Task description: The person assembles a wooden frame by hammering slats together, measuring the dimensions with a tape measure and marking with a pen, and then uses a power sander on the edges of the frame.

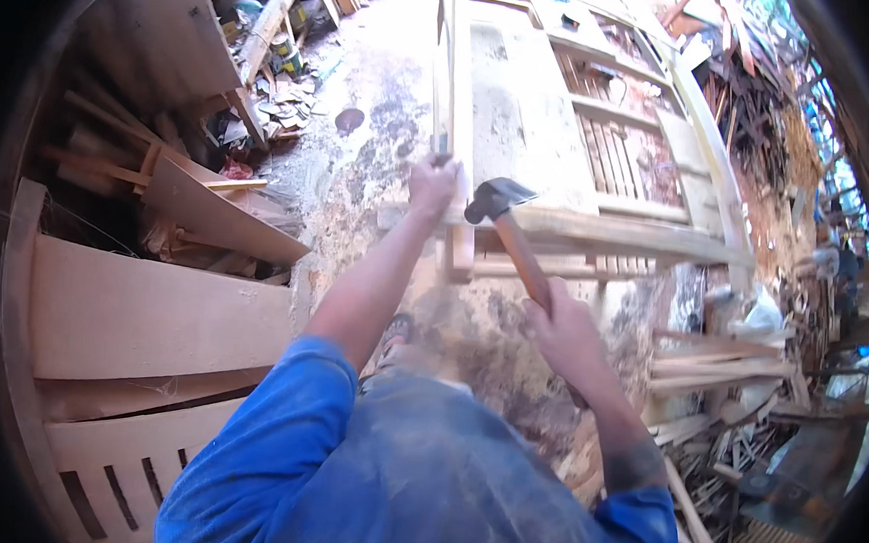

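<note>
My right hand (pixel 567 333) is wrapped round the wooden handle of a hammer (pixel 524 257). The hammer's dark metal head is just right of a pale wooden post, over the near end of a wooden frame (pixel 614 227). To the left of the hammer, my left hand (pixel 433 185) is closed against the side of the post (pixel 462 189). A small dark bit shows at its fingertips, too blurred to name. Slats and wide boards fill the frame, which stretches away from me.
Wooden panels (pixel 157 316) stand close on my left, one with slots cut in it. Scrap and offcuts (pixel 276 106) lie beyond them on the stained floor (pixel 385 82). Stacked wood strips (pixel 719 365) are at the right, and a heap of dark scrap (pixel 758 102) lies farther back.
</note>
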`<state>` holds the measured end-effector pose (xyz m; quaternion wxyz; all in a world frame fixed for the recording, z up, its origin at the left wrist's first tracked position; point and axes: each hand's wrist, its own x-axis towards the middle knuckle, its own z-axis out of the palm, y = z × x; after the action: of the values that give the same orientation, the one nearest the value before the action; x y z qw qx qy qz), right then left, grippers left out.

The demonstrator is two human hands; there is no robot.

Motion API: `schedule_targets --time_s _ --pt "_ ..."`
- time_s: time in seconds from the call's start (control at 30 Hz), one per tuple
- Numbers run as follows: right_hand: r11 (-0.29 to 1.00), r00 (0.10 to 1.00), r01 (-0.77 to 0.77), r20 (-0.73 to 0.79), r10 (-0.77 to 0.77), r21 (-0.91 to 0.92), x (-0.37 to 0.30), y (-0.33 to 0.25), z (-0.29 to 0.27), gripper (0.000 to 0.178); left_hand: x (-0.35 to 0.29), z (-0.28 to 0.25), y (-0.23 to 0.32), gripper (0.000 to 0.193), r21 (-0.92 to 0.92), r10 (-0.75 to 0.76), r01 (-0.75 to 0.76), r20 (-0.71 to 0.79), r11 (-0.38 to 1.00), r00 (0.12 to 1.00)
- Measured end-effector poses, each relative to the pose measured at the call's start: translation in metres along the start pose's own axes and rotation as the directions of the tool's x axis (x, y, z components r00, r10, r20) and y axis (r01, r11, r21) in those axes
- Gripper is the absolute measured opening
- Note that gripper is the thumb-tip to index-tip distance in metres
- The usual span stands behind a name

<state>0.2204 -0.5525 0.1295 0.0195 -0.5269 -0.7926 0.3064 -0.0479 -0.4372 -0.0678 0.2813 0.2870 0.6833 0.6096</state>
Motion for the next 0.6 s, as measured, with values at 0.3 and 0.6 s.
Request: schedule_targets --time_s 0.3,0.6 --pt "0.723 0.547 0.646 -0.81 -0.213 0.246 -0.024 -0.111 -0.156 0.027 -0.004 -0.012 -0.003 0.035 -0.128 -0.129 0.129 0.009 0.983 0.992" --pt "0.959 0.996 0.002 0.083 0.023 -0.283 0.021 -0.037 -0.07 0.031 -0.003 -0.004 0.006 0.026 -0.143 -0.115 0.119 0.031 0.983 0.993"
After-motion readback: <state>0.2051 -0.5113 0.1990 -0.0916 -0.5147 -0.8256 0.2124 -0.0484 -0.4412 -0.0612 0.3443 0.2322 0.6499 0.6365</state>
